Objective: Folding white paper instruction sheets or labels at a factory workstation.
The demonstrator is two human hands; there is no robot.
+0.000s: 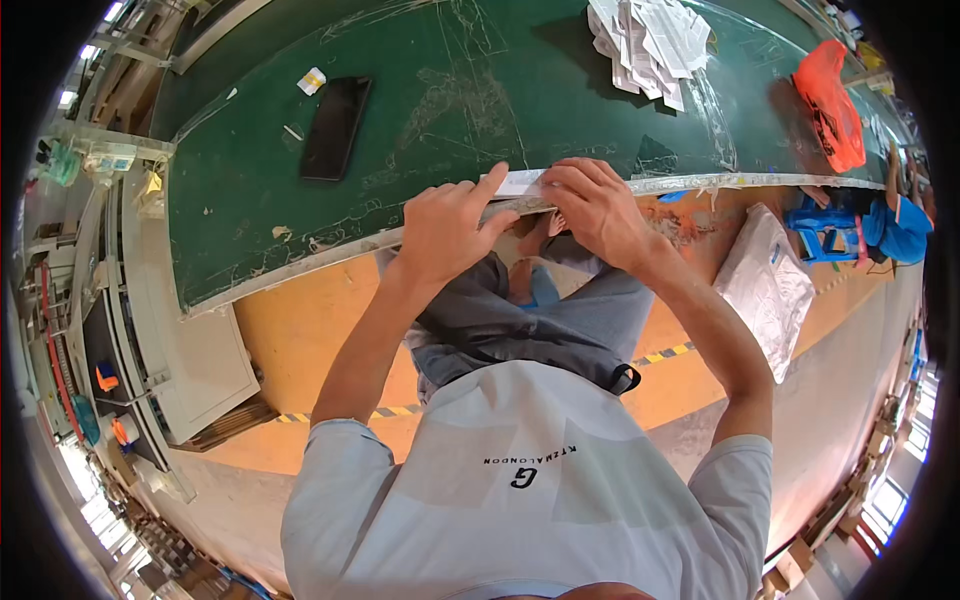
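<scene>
A white paper slip (522,183) lies at the near edge of the green table, between my two hands. My left hand (445,225) is at its left end, the index finger and thumb reaching to it and the other fingers curled. Bent over the slip's right end are the fingers of my right hand (598,208), pressed close together; its thumb is mostly hidden. Farther off, to the right, a loose pile of white printed paper slips (650,45) rests on the table. A dark phone (336,128) lies to the left of my hands.
The scuffed green table (270,205) has a pale edge strip. On its right side sits a red plastic bag (832,105). A small white-and-yellow packet (312,81) is near the phone. Below stand a silvery wrapped package (765,290) and a blue stool (825,230), beside a person in blue (900,230).
</scene>
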